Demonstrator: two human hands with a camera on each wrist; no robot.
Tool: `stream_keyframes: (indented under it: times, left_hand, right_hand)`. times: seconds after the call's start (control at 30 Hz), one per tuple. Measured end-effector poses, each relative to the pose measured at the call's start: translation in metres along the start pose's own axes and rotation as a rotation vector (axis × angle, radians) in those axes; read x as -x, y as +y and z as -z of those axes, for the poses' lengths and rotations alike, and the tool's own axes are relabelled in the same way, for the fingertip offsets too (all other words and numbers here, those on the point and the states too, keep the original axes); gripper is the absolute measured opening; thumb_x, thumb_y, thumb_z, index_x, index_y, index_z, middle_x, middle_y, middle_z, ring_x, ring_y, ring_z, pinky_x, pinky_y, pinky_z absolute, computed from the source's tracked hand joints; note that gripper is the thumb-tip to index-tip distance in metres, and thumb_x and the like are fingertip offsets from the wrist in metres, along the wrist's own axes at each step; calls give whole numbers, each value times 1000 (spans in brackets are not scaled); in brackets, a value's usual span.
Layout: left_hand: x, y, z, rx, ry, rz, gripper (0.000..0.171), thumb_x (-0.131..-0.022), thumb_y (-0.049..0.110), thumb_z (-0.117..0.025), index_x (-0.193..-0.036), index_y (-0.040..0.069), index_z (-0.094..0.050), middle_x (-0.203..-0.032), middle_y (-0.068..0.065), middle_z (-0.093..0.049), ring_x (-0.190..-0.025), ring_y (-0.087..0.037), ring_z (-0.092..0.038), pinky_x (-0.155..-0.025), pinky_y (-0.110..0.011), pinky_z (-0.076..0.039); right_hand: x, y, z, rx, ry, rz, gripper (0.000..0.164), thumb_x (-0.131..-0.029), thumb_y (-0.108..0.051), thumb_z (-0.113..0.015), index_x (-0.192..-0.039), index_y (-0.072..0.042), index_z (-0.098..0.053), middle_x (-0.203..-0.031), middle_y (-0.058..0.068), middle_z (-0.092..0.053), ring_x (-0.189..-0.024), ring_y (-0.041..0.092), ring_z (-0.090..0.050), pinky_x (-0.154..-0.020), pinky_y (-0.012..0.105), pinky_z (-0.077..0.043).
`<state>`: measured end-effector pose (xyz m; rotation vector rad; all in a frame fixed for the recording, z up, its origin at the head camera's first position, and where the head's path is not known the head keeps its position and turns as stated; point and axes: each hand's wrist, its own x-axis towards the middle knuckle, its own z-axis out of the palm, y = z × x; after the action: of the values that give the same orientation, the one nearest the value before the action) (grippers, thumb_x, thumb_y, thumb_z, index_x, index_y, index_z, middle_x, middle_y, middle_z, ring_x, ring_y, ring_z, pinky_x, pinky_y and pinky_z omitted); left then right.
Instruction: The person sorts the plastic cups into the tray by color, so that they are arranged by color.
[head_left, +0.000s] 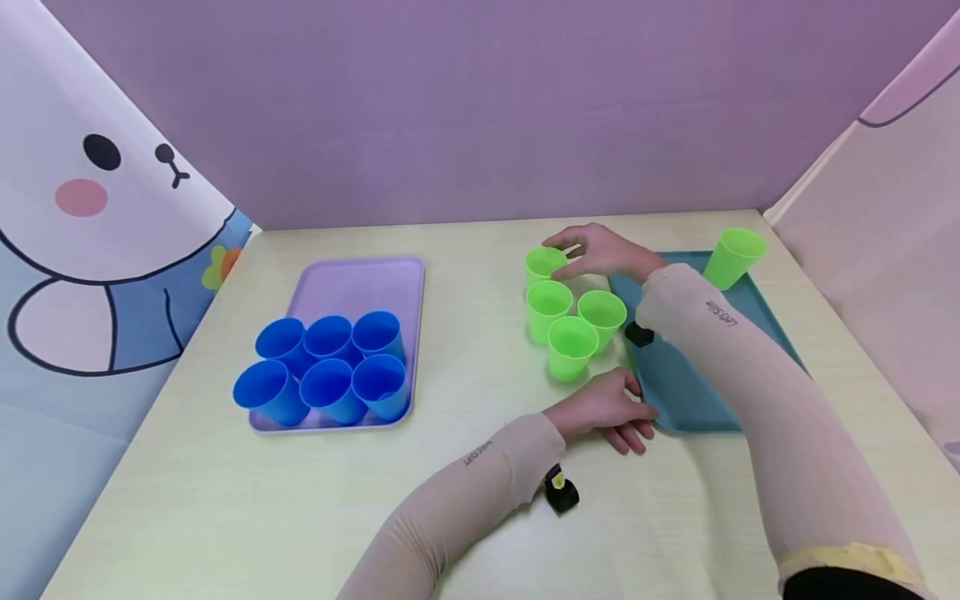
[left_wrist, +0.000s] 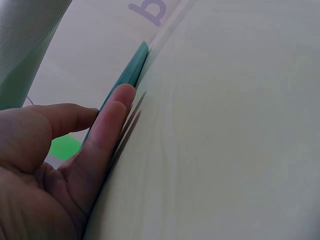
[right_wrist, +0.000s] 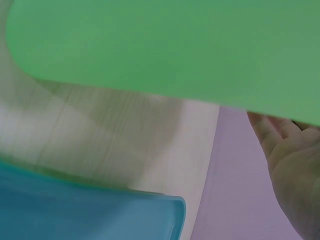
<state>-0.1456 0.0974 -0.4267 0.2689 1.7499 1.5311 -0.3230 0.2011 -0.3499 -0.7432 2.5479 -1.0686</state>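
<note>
At the back of the table my right hand (head_left: 600, 251) holds the rearmost green cup (head_left: 543, 264), thumb at its front and fingers behind its rim. Three more green cups (head_left: 572, 348) stand upright close in front of it. In the right wrist view a green cup (right_wrist: 160, 45) fills the top and hides most of the right hand's fingers. My left hand (head_left: 607, 410) pinches the near left edge of the teal tray (head_left: 682, 375). From the left wrist, its fingers (left_wrist: 102, 135) lie along the outer side of the tray edge (left_wrist: 134, 67).
A lone green cup (head_left: 733, 257) stands at the teal tray's far right corner. On the left, several blue cups (head_left: 330, 387) stand in two rows on a purple tray (head_left: 358, 283). A purple wall (head_left: 480, 125) rises behind the table, with printed panels at both sides.
</note>
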Motion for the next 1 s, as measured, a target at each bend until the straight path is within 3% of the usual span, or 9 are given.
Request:
stream_keyframes:
  times: [0.53, 1.0]
  left_hand:
    - [1, 2, 1, -4, -10, -4, 22, -98, 7, -63, -100, 5, -42, -71, -12, -71, -50, -18, -65, -42, -29, -53]
    - [0, 1, 1, -14, -15, -7, 22, -97, 7, -63, -100, 5, -42, -70, -12, -71, -48, -17, -64, -42, -28, -53]
  right_hand:
    - [1, -3, 1, 36, 76, 8, 56, -83, -18, -83, -133, -5, -62, -127, 12, -64, -118, 31, -59, -101, 43, -46]
    - [15, -6, 20, 7, 157, -86, 66, -82, -31, -83, -138, -9, -58, -132, 13, -60, -125, 32, -54, -104, 48, -43]
